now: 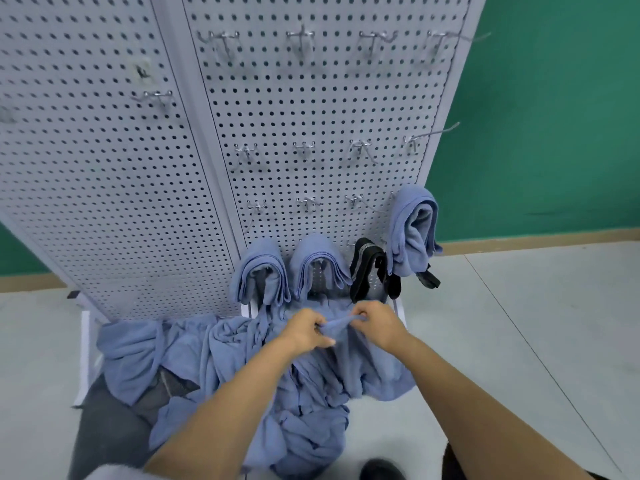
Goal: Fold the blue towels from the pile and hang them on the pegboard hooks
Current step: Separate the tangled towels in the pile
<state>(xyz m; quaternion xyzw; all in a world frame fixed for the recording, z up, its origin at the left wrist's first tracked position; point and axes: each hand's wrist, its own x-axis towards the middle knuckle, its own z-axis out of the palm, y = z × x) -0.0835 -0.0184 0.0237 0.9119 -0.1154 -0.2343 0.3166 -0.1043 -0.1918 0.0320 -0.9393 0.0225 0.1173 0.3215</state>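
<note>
1. Hands meet just above the pile; left hand (306, 329) and right hand (375, 322) sit close together, fingers curled and pinching a bunched edge of one blue towel (337, 325) stretched between them; this close grip probably serves to find the hem and corners before the cloth is spread for folding.
2. Pile (242, 362) of crumpled blue towels lies on the floor at the foot of the pegboard (311, 98), at 6 o'clock of the panel; the gripped towel is not yet clear of it.
3. Folded towels hang draped over low hooks, within easy reach of the pile: left hung towel (261, 271) at 11 o'clock of the hands; middle hung towel (320, 265) at 12 o'clock; upper hung towel (412, 230) at 1 o'clock; a black strap-like item (369, 268) hangs between the last two.
4. Bare hooks (304, 148) stand in rows higher up the panel; judged progress: early, since most of the pile is unfolded.
</note>
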